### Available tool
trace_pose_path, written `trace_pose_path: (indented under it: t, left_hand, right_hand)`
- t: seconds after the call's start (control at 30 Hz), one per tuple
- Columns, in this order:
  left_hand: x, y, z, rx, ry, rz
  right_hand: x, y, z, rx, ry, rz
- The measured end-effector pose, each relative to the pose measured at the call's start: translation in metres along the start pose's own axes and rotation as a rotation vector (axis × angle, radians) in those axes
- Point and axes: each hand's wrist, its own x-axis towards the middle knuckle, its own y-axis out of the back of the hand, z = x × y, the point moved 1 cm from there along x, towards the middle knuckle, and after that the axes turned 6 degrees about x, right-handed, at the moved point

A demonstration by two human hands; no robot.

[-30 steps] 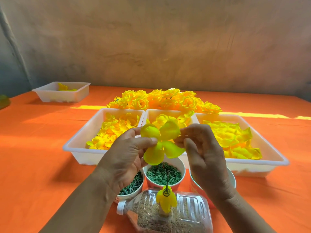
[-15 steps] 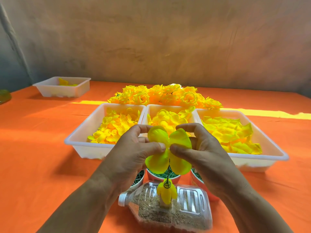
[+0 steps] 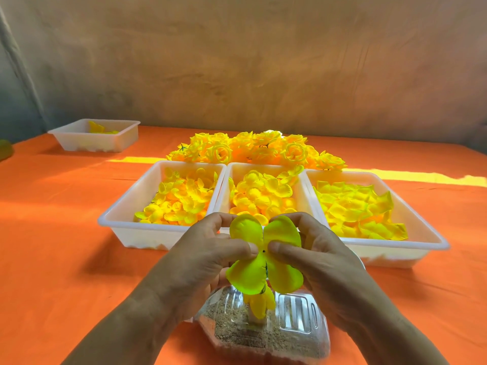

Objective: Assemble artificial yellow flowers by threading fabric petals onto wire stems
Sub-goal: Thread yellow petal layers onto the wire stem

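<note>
A yellow four-lobed fabric petal piece (image 3: 264,256) is spread flat, with a small dark hole at its centre. My left hand (image 3: 203,262) pinches its left side, thumb close to the hole. My right hand (image 3: 319,262) pinches the right side in the same way. Just below it stands the wire stem with yellow petals on it (image 3: 259,302), planted in a clear plastic bottle (image 3: 292,327) filled with sand that lies on its side. The stem's tip sits behind the lower lobes.
Three white trays of loose yellow petals (image 3: 163,233) (image 3: 263,198) (image 3: 419,233) stand side by side behind my hands. Finished yellow flowers (image 3: 253,148) are heaped beyond them. Another white tray (image 3: 95,135) sits far left on the orange tablecloth (image 3: 66,246).
Both hands have lowered the petal piece toward the stem and turned it flat. My right thumb has come round to the front, next to the hole. The cups below are now hidden.
</note>
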Motion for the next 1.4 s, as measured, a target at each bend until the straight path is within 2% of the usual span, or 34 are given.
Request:
trace_pose_path:
  t: [0.6,1.4]
  left_hand:
    - [-0.001,0.000,-0.006,0.097,0.040,0.002]
    - [0.007,0.002,-0.003,0.072,0.037,-0.029]
  right_hand:
    - [-0.005,-0.002,0.004,0.007,-0.012,-0.010]
    - [-0.001,-0.005,0.002,0.019,-0.016,0.031]
